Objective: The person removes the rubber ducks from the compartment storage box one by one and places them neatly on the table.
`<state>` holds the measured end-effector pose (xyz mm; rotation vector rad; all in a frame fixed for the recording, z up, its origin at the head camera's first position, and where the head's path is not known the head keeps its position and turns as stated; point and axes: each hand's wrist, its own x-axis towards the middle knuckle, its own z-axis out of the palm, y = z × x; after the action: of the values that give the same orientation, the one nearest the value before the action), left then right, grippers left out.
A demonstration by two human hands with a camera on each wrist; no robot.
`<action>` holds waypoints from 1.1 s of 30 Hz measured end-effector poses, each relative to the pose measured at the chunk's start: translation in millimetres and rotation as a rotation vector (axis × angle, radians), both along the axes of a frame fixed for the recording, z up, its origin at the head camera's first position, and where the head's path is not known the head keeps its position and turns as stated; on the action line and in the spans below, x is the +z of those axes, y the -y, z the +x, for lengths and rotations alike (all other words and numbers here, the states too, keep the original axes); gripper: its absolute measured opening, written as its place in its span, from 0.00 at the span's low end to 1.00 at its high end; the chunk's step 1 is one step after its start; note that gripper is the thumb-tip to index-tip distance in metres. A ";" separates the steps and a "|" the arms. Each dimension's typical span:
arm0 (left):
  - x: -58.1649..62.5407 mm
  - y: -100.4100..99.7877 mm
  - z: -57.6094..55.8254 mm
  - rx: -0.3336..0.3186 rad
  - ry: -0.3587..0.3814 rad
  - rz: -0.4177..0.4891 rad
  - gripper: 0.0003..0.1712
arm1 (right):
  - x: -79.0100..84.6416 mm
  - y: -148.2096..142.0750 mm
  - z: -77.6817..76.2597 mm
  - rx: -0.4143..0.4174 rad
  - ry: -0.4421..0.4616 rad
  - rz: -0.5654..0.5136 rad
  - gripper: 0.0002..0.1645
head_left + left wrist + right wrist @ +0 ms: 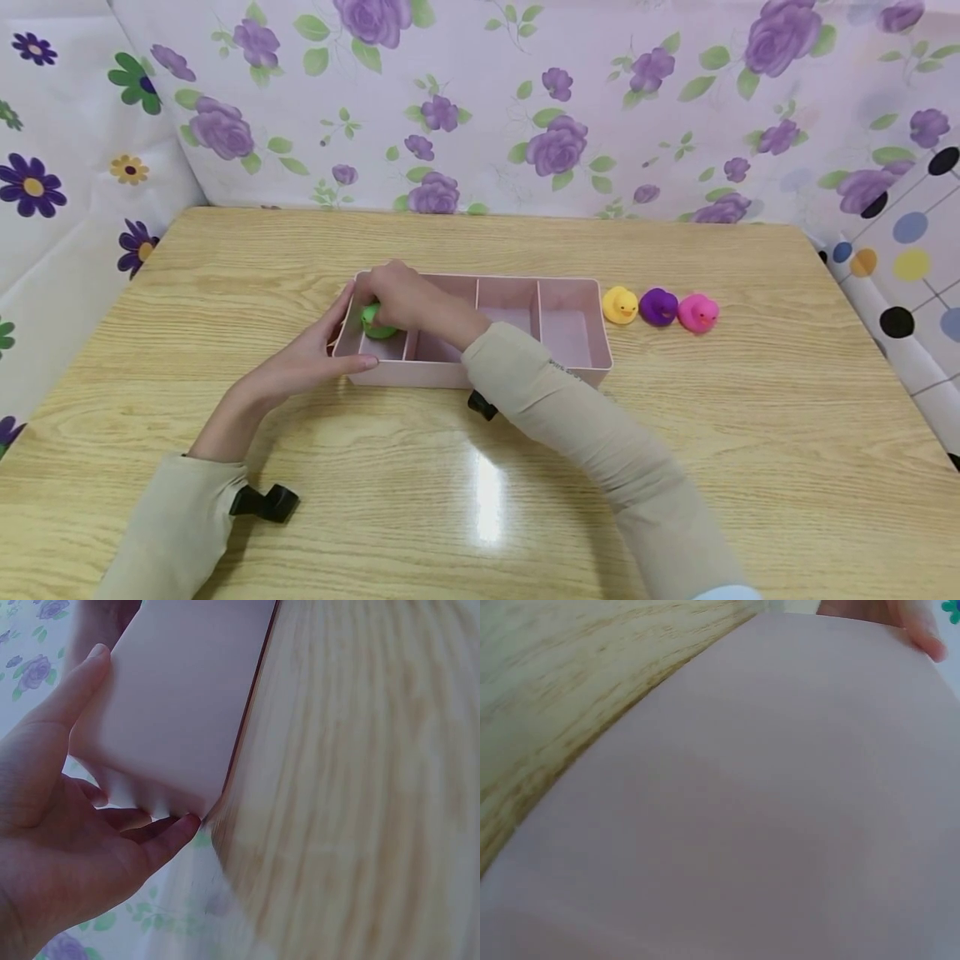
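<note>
A long pale pink divided box (420, 374) stands on the wooden table, its compartments in a row. My left hand (303, 360) grips the box's left end; in the left wrist view its thumb lies along the long side wall (180, 690) and the fingers bend against the short end. Reaching across from the right, my right hand (405, 298) is down in the leftmost compartment. Its fingers hold a green rubber duck (381, 331), which they partly cover. The box's side wall (727, 780) fills most of the right wrist view and hides that hand.
Just past the box's right end sit a yellow duck (620, 306), a purple duck (659, 307) and a pink duck (698, 313) in a row. Flowered sheeting (495, 108) rises behind the table (360, 500). My right forearm crosses over the box's front wall.
</note>
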<state>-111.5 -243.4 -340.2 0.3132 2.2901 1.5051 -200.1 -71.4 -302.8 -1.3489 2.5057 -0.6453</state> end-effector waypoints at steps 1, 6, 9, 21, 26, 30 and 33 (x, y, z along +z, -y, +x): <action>-0.1 -0.1 0.0 0.000 -0.001 0.000 0.56 | 0.2 -0.2 -0.4 0.003 0.002 0.006 0.07; 0.1 -0.7 -0.2 -0.002 -0.001 -0.002 0.56 | 1.4 -2.2 -1.8 0.029 0.018 0.009 0.09; 0.4 -0.9 -0.3 -0.002 0.001 -0.004 0.56 | 3.5 -4.0 -1.3 0.048 0.010 0.001 0.09; 0.2 -0.4 0.3 0.006 0.001 -0.001 0.56 | 14.5 -7.2 0.0 0.069 -0.001 0.005 0.13; 0.3 -1.0 0.4 0.001 -0.009 0.007 0.56 | 26.3 -15.9 3.4 0.049 -0.002 -0.015 0.15; 0.8 -1.4 0.9 0.006 -0.006 0.002 0.56 | 32.9 -24.7 3.1 0.022 0.033 -0.066 0.15; 0.2 -2.2 0.6 0.017 0.004 0.009 0.57 | 35.5 -30.6 1.0 0.006 0.044 -0.093 0.16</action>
<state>-110.9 -241.2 -340.0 0.2939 2.2889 1.5234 -199.1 -40.8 -267.3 -1.3570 2.4639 -0.7911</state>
